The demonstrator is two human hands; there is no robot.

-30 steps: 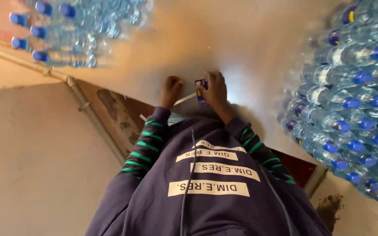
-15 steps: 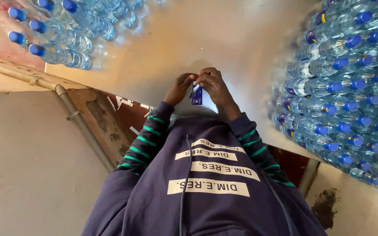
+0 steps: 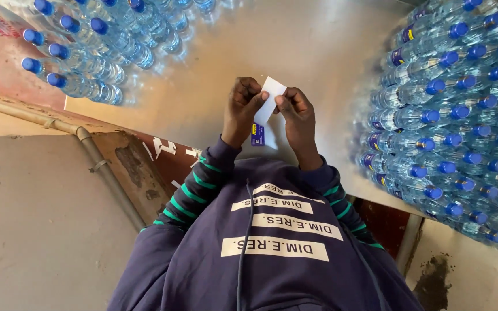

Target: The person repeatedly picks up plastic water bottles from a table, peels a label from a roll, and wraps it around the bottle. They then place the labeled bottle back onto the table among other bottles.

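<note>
Pinching a white paper strip (image 3: 270, 101) between them, both hands met at the middle of the view, raised in front of the chest. The hand seen on the left (image 3: 243, 109) closed thumb and fingers on one edge, the hand seen on the right (image 3: 296, 112) gripped the other; which was the person's own left or right could not be told. The strip ran lengthwise from the hands toward the dark blue sweatshirt (image 3: 272, 247), tilted slightly, ending in a small blue printed label (image 3: 257, 135). Shrink-wrapped packs of clear bottles with blue caps (image 3: 451, 121) were stacked at one side, more bottles (image 3: 87, 46) at the upper corner.
</note>
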